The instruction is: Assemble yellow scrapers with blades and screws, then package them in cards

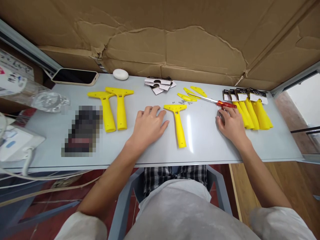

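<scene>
My left hand (pixel 149 124) lies flat on the table with its fingers stretched out, holding nothing. Just to its right is a yellow T-shaped scraper handle (pixel 179 128), head away from me, untouched. My right hand (pixel 233 125) rests on the tabletop, fingers a little bent and apart. At its fingertips lies a screwdriver (pixel 226 104) with a red handle, its shaft pointing left; whether they touch is unclear. Three flat yellow cover plates (pixel 187 97) and several small screws (pixel 183 102) lie beyond the handle. Two more yellow scraper handles (pixel 121 111) lie left of my left hand.
Several yellow pieces with black header cards (pixel 261 115) lie at the right. Folded black-and-white cards (pixel 160 84), a white oval object (pixel 120 74) and a phone (pixel 75 77) line the back. Cardboard (pixel 162 43) walls the rear. Cables and a white box (pixel 17 143) crowd the left.
</scene>
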`<state>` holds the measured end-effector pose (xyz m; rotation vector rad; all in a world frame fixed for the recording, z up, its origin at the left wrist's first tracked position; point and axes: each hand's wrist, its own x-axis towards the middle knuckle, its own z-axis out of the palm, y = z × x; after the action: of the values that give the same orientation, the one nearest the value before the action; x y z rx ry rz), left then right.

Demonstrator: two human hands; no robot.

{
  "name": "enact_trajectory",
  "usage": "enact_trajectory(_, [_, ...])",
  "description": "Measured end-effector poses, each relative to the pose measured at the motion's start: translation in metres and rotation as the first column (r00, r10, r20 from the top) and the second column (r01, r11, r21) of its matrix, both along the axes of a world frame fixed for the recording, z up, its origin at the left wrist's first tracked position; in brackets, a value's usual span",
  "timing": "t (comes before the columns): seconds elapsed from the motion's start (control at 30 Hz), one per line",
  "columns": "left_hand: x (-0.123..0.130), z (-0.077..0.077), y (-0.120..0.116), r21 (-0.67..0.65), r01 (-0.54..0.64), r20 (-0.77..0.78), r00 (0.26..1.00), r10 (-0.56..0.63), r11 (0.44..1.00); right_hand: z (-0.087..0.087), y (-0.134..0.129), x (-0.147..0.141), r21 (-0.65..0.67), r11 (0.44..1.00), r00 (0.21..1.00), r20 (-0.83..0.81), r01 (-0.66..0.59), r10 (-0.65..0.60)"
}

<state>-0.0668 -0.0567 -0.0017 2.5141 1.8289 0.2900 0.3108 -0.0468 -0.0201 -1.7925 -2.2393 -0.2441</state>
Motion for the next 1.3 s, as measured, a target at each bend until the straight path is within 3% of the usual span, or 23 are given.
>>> enact_trajectory(0.33, [0.001, 0.000, -0.001, 0.008, -0.004, -0.007, 1.000, 0.004, 1.000, 0.001, 0.004, 0.002, -0.097, 0.994, 0.994, -0.104, -0.054, 0.044])
enact_trajectory(0.63, [0.002, 0.007, -0.001, -0.046, -0.008, -0.084, 0.996, 0.004, 0.999, 0.008, -0.019, -0.048, -0.136, 0.965, 0.974, -0.063, -0.223, 0.216])
enact_trajectory(0.83, [0.004, 0.010, 0.001, -0.080, -0.031, -0.070, 0.997, 0.026, 0.996, 0.019, 0.020, -0.049, -0.182, 0.907, 0.924, -0.110, -0.380, 0.365])
enact_trajectory(1.0, [0.010, 0.018, 0.005, -0.088, -0.083, -0.060, 0.995, 0.077, 0.993, 0.036, 0.059, -0.045, -0.223, 0.843, 0.865, -0.248, -0.489, 0.436])
enact_trajectory(1.1, [0.015, 0.029, 0.013, -0.097, -0.114, -0.087, 0.991, 0.106, 0.989, 0.050, 0.075, -0.044, -0.342, 0.835, 0.898, -0.255, -0.431, 0.360])
enact_trajectory(1.2, [0.013, 0.040, 0.033, -0.168, -0.084, -0.143, 0.988, 0.060, 0.982, 0.060, 0.085, -0.042, -0.549, 0.773, 0.948, -0.195, -0.317, 0.251])
enact_trajectory(1.3, [0.004, 0.046, 0.060, -0.281, -0.013, -0.100, 0.995, -0.016, 0.960, 0.061, 0.085, -0.038, -0.618, 0.738, 0.962, -0.176, -0.273, 0.209])
